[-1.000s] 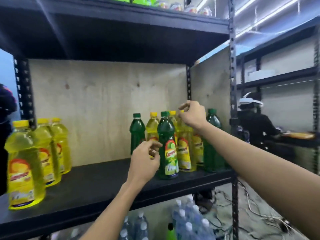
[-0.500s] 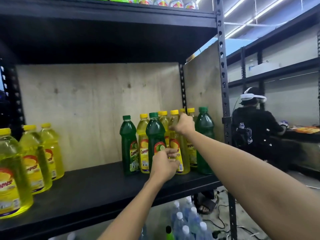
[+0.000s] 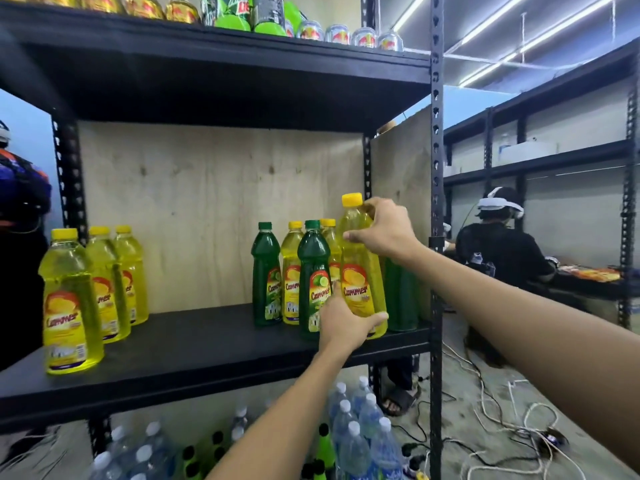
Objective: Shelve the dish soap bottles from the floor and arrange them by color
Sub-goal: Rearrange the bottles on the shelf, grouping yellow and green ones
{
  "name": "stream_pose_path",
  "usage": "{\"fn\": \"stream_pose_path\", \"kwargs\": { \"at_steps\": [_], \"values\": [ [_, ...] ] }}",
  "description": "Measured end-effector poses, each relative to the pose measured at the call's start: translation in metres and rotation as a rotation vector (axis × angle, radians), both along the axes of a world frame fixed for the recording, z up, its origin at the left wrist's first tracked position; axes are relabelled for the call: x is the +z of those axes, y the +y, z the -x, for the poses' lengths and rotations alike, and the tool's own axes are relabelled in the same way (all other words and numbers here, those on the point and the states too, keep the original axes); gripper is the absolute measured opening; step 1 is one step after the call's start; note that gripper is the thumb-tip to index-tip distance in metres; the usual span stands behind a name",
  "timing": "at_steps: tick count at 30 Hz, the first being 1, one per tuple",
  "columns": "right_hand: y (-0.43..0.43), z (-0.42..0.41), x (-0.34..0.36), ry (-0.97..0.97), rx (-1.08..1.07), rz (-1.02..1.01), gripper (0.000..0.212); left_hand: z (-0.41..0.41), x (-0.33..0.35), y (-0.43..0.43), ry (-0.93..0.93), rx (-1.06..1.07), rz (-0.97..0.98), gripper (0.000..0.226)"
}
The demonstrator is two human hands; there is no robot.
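A yellow dish soap bottle (image 3: 360,275) is raised a little above the others at the right end of the black middle shelf (image 3: 207,348). My right hand (image 3: 388,230) grips its neck and shoulder. My left hand (image 3: 343,323) holds its lower part from the front. Beside it stand two green bottles (image 3: 266,271) (image 3: 313,271) and yellow bottles (image 3: 292,271) mixed together. Another green bottle (image 3: 401,292) stands behind my right arm. Three larger yellow bottles (image 3: 69,299) line the shelf's left end.
Drink bottles and cans (image 3: 346,32) fill the top shelf. Water bottles (image 3: 353,438) stand on the floor below, with cables (image 3: 485,410) to the right. A person in a headset (image 3: 498,244) works at the right; another person (image 3: 20,202) stands at the left edge. A steel upright (image 3: 436,202) bounds the shelf.
My right hand has closed on the yellow bottle's neck and lifted it above the group. My left hand moved from the green bottle's label to the yellow bottle's base.
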State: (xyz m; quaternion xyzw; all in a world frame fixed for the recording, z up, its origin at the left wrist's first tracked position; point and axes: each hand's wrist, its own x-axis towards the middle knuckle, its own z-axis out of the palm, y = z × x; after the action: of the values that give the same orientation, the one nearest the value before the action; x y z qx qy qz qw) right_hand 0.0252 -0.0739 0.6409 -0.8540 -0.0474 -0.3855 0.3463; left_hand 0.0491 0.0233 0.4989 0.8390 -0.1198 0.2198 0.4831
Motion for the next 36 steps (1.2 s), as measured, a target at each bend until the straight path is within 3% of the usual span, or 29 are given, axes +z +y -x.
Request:
{"fn": "stream_pose_path", "kwargs": {
  "at_steps": [8,14,16,23,29,36],
  "values": [
    [0.069,0.022,0.024,0.027,0.240,-0.016,0.075,0.015,0.009,0.072,-0.187,0.223,0.117,0.085],
    [0.174,-0.034,0.019,0.088,0.471,-0.080,0.044,-0.032,0.007,0.183,-0.153,0.399,0.104,0.074],
    [0.207,-0.062,0.016,0.098,0.526,-0.106,0.045,-0.056,0.005,0.215,-0.146,0.441,0.094,0.074],
    [0.289,-0.204,-0.002,0.185,0.558,-0.199,0.075,-0.178,-0.010,0.295,-0.104,0.507,0.070,0.076],
    [0.325,-0.292,-0.023,0.211,0.544,-0.228,0.076,-0.260,-0.028,0.321,-0.049,0.531,0.041,0.082],
    [0.338,-0.335,-0.039,0.170,0.506,-0.194,0.070,-0.297,-0.039,0.329,0.003,0.542,0.035,0.085]
  ]
}}
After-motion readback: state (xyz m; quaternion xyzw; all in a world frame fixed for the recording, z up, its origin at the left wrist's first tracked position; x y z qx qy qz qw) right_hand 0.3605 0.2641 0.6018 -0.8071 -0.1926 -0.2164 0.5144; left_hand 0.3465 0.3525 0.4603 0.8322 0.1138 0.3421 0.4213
